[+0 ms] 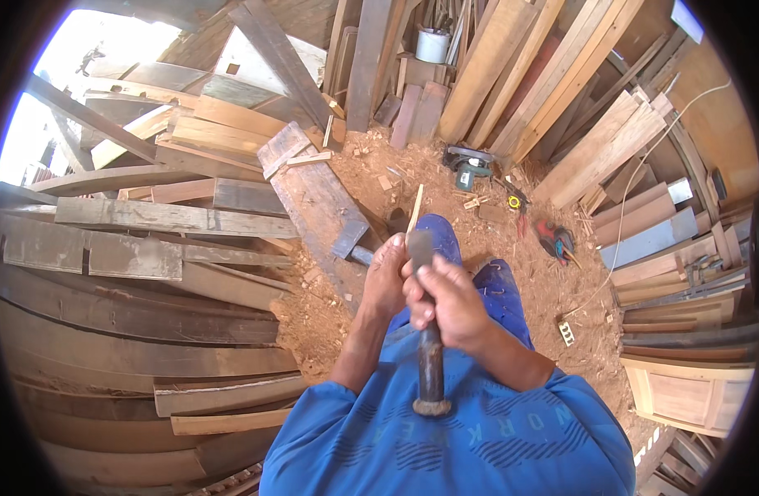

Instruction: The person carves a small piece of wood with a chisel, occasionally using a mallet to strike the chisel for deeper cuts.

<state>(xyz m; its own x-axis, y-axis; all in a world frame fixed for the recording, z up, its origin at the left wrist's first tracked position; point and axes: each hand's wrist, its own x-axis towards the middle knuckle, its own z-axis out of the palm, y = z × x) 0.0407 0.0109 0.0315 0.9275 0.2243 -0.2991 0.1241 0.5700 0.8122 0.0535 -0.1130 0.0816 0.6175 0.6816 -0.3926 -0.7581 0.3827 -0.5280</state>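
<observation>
My right hand (452, 302) is closed round a broad chisel (430, 372), its dark handle hanging down toward my shirt and its flat grey blade pointing up. My left hand (383, 277) pinches a thin, pale wooden stick (416, 207) that stands upward, tapering at its far end. The chisel's blade lies beside the stick, close to my left fingertips; whether the edge touches the wood is hard to make out. Just beyond my left hand, a hammer with a squarish grey head (349, 239) rests on a worn plank (313, 202).
Shavings and sawdust cover the floor (553, 273). Ahead sit a green power saw (470, 169), a yellow tape measure (514, 202) and red-handled tools (553, 240). A pale cable runs to a socket block (566, 333) at right. Stacked boards (131, 252) crowd the left; more planks lean ahead and right.
</observation>
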